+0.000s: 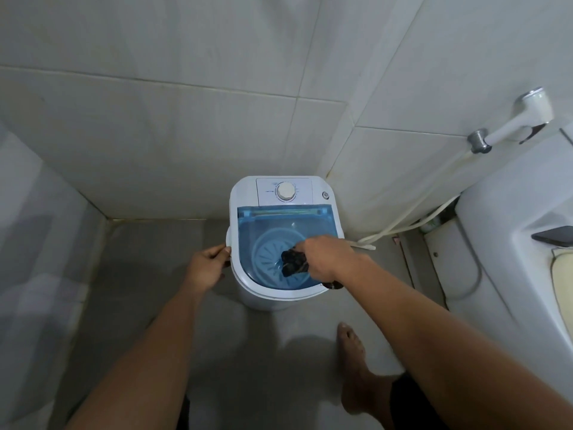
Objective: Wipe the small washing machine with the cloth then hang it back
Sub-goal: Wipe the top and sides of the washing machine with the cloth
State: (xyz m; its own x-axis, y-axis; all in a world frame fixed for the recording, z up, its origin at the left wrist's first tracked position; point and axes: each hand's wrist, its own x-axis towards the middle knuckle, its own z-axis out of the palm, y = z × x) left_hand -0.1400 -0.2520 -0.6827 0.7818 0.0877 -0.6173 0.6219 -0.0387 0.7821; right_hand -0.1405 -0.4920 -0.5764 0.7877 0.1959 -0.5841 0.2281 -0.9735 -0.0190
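A small white washing machine (248,197) stands on the floor against the tiled wall, with a clear blue lid (263,225) and a round dial (286,191) on its top panel. My right hand (328,256) presses a dark crumpled cloth (293,262) onto the blue lid near its front right. One end of the cloth pokes out under my wrist at the machine's rim. My left hand (207,266) grips the machine's left edge.
A white toilet (508,243) with a dark phone (555,235) on it fills the right side. A bidet sprayer (524,119) hangs on the right wall, and its hose (412,215) runs down behind the machine. My bare right foot (353,346) is on the grey floor.
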